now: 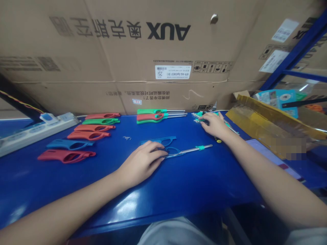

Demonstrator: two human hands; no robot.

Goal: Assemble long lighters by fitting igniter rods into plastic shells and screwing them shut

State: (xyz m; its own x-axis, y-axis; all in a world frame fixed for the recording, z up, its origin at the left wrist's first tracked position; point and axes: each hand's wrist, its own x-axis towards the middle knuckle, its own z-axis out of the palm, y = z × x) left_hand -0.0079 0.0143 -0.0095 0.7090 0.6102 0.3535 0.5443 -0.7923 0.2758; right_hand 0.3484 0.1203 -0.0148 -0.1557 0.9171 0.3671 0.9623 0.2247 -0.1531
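My left hand (144, 163) is closed over the handle end of a blue stick lighter (173, 152), which lies on the blue table. A metal tube with a teal collar (201, 147) runs out from it to the right. Just behind is a separate blue handle shell (167, 140), partly covered by my fingers. Farther back on the right, my right hand (214, 124) reaches over a pile of teal and metal lighter parts (198, 115). Its fingers are a little apart and touch the pile, hiding some of it.
Red, orange, green and blue handle shells (89, 135) lie in a column at left, beside a white power strip (38, 131). Small screws (127, 138) lie mid-table. Two lighters (150, 117) with metal tubes rest against the cardboard (114, 68). At right stands a yellow-taped box (270, 126).
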